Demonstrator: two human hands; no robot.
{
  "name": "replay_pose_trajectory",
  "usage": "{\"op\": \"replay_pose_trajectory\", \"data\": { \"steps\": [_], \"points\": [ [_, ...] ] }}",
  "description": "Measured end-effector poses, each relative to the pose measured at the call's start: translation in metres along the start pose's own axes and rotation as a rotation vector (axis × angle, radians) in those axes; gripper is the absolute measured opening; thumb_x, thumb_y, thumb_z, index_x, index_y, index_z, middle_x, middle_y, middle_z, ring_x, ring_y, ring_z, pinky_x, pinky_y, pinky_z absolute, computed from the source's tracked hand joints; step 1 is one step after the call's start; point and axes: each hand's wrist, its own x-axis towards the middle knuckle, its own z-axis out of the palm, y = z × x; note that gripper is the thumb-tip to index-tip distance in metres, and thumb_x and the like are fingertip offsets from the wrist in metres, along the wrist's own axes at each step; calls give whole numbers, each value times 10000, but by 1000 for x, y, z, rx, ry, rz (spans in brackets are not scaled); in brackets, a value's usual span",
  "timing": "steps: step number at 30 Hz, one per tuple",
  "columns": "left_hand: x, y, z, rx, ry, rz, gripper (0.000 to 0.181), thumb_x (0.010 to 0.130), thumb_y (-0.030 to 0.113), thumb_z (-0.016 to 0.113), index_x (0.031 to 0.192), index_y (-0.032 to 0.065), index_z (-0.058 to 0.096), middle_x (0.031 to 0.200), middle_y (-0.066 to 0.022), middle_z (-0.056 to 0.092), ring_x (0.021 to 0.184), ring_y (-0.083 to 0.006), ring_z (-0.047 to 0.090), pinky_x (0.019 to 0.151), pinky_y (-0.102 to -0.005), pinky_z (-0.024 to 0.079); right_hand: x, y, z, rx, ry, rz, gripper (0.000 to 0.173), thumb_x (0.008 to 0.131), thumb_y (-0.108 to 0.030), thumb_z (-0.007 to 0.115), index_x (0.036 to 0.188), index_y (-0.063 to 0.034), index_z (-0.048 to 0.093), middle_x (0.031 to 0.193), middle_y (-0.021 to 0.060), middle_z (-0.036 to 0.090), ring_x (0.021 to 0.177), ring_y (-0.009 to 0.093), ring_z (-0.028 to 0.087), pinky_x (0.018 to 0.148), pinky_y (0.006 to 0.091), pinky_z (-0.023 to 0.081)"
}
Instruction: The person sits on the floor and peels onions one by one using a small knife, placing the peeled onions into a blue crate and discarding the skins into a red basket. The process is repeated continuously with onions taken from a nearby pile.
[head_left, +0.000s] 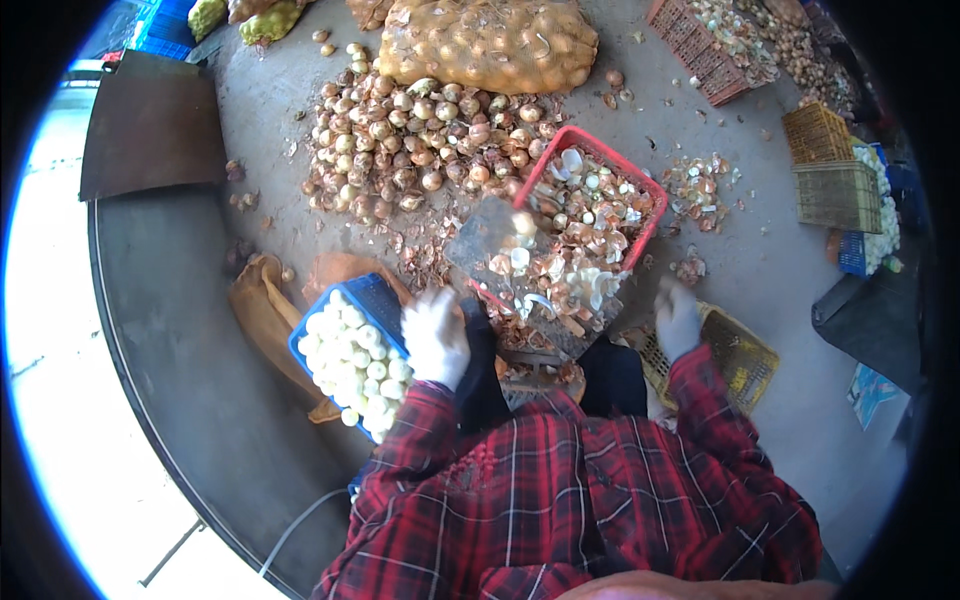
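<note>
My left hand (437, 337), in a white glove, is blurred beside a blue crate (390, 307) heaped with peeled white onions (349, 352). Its fingers point towards a dark board (480, 236), and whether they hold anything is unclear. On the other side, my gloved right hand (677, 319) hovers near a yellow plastic crate (739, 360); its fingers are blurred too. The board lies across a red crate (654, 217) before my knees. Onion skins (600, 199) and cut ends cover much of both. A pale round thing (523, 223), blurred, shows over the board.
Beyond the board spreads a pile of unpeeled onions (390, 142), with a full mesh sack (487, 45) behind it. Empty-looking sacking (262, 315) lies left of the blue crate. A brown crate of skins (697, 60) stands far right, stacked crates (832, 187) nearer.
</note>
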Motion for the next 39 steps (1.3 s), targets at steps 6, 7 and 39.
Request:
{"op": "replay_pose_trajectory", "data": {
  "steps": [6, 7, 39],
  "points": [
    [48, -26, -178, -135, 522, -60, 430, 726, 29, 610, 1153, 77, 600, 1132, -158, 604, 1052, -378, 545, 943, -461, 414, 66, -138, -122, 179, 200, -341, 304, 862, -226, 566, 1100, -37, 577, 1059, 177, 594, 1011, 353, 552, 886, 446, 442],
    [40, -37, -194, -146, 553, -92, 429, 728, 31, 610, 1154, 75, 599, 1133, -158, 604, 1052, -377, 546, 942, -460, 415, 69, -153, -136, 177, 206, -367, 307, 864, -227, 564, 1104, -36, 575, 1064, 177, 592, 1015, 352, 551, 888, 446, 441],
    [-159, -52, -153, -171, 157, -682, 399, 798, 75, 605, 1193, 34, 571, 1156, -155, 597, 1066, -317, 571, 922, -407, 454, 42, -156, -145, 269, 40, -483, 418, 922, -274, 487, 1249, -12, 496, 1244, 180, 517, 1165, 298, 507, 961, 451, 435]
  ]
}}
